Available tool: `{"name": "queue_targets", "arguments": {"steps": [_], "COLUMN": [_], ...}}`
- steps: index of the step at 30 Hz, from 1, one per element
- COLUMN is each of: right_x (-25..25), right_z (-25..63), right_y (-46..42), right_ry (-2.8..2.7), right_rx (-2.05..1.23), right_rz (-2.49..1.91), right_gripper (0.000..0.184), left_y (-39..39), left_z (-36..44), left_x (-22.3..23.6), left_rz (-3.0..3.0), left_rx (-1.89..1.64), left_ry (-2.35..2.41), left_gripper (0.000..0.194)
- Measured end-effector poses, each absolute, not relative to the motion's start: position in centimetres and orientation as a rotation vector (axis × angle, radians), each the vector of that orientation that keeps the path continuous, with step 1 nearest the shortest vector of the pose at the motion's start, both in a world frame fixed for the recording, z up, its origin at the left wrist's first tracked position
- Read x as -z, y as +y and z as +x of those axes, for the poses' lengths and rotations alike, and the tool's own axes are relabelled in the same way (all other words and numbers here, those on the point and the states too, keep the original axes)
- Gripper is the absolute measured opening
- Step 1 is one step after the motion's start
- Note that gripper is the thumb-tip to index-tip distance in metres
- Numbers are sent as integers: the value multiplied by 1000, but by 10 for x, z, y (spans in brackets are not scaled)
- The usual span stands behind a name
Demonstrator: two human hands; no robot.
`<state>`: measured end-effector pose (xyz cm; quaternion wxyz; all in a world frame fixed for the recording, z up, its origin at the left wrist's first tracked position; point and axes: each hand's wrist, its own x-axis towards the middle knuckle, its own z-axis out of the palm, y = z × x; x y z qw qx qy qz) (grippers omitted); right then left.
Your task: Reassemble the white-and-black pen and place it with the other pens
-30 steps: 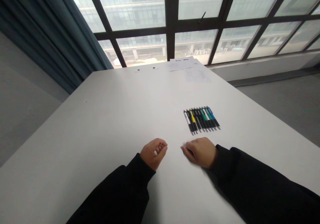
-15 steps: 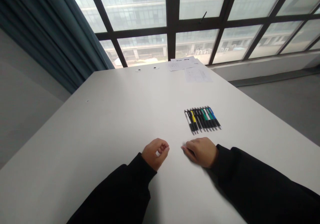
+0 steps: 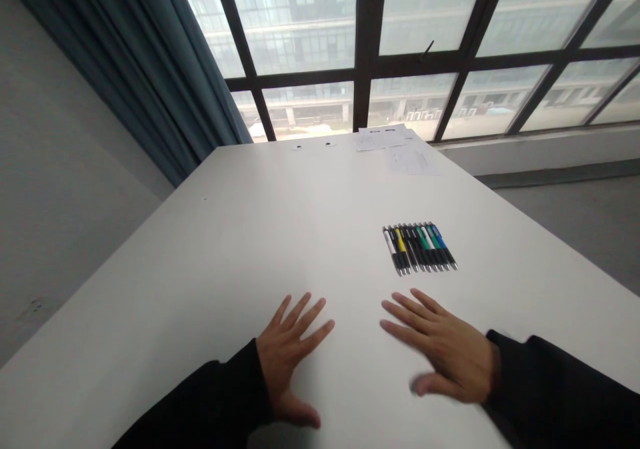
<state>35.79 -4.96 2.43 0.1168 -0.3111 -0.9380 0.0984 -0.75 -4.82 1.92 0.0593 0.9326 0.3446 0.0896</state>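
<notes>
Left hand: the left hand (image 3: pixel 291 350) sits at lower centre, open, its fingers fanned and its thumb out toward the bottom of the frame, holding nothing. A black sleeve (image 3: pixel 210 399) covers the wrist.

Right hand: the right hand (image 3: pixel 443 349) sits at lower right, also open and empty, its fingers spread and pointing left toward the other hand. It is slightly blurred, and a second black sleeve (image 3: pixel 555 392) covers its wrist.

Hands together: they are well apart, with bare tabletop between them. Both are low on the white table (image 3: pixel 200 269); whether the palms touch it, I cannot tell.

Pens: a tight row of retractable ballpoint pens (image 3: pixel 419 249) lies right of centre, just above the right hand's fingertips. The barrels are white, yellow, black, green and blue, side by side, and their long axes run from upper left to lower right.

Nearest hand: the right hand is nearer the pens, which lie ahead of its fingertips; the left hand is farther off, down and to their left. Neither touches them.

Rest: two sheets of paper (image 3: pixel 413 160) lie at the far table edge, upper centre, below a large window (image 3: pixel 370 49), with a teal curtain (image 3: pixel 125 69) at upper left.
</notes>
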Motion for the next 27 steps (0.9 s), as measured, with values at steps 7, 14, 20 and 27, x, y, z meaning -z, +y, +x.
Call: {"name": "queue_targets", "arguments": {"steps": [7, 14, 20, 27], "right_x": [-29, -33, -35, -40], "right_z": [352, 350, 346, 344], "right_y": [-50, -53, -57, -66], "right_ry": [-2764, -2766, -2723, -2736], "right_rx": [-303, -274, -276, -267], "right_rz": [-897, -899, -912, -949], "right_gripper": [81, 82, 82, 81], "left_y": [-47, -50, -55, -64], "left_z": [-4, -6, -6, -7], "left_x": [-22, -23, -28, -32], "left_rz": [2829, 2865, 2849, 2857], "left_rx": [-231, -210, -190, -240], "left_ry": [1041, 1063, 1096, 1105], "left_gripper": [118, 117, 114, 111]}}
